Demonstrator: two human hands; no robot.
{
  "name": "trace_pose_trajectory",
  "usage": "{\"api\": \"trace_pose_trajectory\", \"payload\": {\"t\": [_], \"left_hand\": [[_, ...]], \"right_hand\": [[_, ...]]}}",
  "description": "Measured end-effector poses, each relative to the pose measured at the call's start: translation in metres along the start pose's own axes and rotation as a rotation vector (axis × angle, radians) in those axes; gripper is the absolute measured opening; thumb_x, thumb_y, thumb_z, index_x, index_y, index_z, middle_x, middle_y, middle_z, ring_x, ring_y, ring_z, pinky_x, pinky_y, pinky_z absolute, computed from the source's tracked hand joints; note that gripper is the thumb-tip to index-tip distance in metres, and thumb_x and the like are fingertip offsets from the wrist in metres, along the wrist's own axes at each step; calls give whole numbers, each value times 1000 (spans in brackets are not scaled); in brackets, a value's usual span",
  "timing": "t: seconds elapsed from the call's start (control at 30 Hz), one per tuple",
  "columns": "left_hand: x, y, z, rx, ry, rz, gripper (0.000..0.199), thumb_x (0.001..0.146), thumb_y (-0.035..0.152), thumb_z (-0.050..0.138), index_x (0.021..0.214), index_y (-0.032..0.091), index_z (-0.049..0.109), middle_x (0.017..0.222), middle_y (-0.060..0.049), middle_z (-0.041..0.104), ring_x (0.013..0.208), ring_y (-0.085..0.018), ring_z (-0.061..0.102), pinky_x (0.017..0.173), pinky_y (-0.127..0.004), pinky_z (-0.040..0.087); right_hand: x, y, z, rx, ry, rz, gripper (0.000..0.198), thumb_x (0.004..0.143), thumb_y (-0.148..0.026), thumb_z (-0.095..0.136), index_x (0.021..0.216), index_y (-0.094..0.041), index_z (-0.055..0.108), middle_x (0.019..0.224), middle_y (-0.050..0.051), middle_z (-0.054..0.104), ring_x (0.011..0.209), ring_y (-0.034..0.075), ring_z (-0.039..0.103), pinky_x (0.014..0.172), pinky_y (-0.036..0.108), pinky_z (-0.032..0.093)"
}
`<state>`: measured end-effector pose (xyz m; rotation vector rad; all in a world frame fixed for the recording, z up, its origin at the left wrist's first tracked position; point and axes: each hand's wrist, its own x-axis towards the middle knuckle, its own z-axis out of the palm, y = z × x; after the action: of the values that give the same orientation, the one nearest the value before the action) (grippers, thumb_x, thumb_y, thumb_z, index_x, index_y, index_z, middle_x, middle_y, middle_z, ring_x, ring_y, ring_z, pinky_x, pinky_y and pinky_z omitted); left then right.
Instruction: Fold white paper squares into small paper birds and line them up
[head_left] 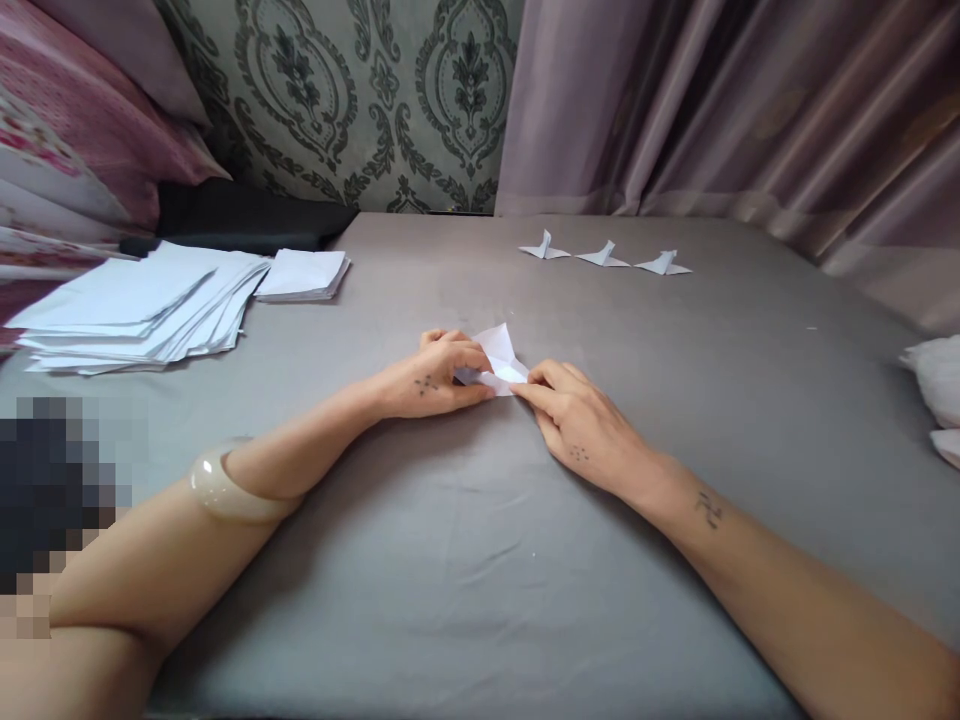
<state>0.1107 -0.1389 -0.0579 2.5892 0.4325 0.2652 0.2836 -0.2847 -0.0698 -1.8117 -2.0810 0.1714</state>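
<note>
A small white sheet of paper (501, 350), partly folded with creases and a raised pointed flap, lies on the grey cloth in the middle. My left hand (442, 375) grips its left side, the thumb along the near edge and the fingers bent over the top. From the right, my right hand (581, 410) pinches the paper's near right corner between its fingers. Fingers cover parts of both sides of the paper. Farther back on the right, three folded paper birds (604, 254) stand in a row.
A messy stack of large white sheets (135, 305) lies at the left, beside a smaller stack of paper squares (302, 273). Behind them is a black item (247, 212). A patterned wall and mauve curtains (675, 110) border the grey surface (480, 560). Whitish fabric (937, 380) sits at the right edge.
</note>
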Motion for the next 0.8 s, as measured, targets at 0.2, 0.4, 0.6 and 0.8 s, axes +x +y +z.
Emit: {"api": "trace_pose_trajectory", "payload": {"t": [0.2, 0.4, 0.6, 0.8], "left_hand": [[0, -9, -8, -175, -33, -137, 28, 84, 40, 59, 98, 17, 65, 96, -5, 60, 90, -18, 53, 84, -32, 41], [2, -1, -8, -133, -92, -57, 25, 78, 21, 56, 100, 19, 68, 90, -4, 62, 89, -18, 53, 83, -32, 41], [4, 2, -3, -88, -57, -29, 24, 78, 18, 52, 97, 18, 67, 86, -3, 62, 88, -18, 54, 86, -34, 41], [2, -4, 1, 25, 107, -6, 34, 87, 40, 56, 115, 21, 56, 104, -5, 60, 101, -21, 50, 96, -40, 34]], "right_hand": [[0, 0, -1, -5, -11, 0, 35, 92, -9, 38, 109, -20, 67, 98, 8, 57, 88, 19, 50, 77, 33, 45], [1, 0, -1, -5, -11, -2, 33, 91, -8, 38, 101, -20, 68, 99, 8, 56, 90, 19, 51, 76, 33, 45], [1, 0, 0, -4, -14, -6, 36, 91, -8, 37, 105, -21, 67, 100, 8, 56, 91, 20, 50, 78, 33, 45], [1, 1, 0, 3, -19, -4, 40, 92, -10, 38, 118, -24, 65, 100, 8, 54, 91, 20, 49, 80, 34, 45]]}}
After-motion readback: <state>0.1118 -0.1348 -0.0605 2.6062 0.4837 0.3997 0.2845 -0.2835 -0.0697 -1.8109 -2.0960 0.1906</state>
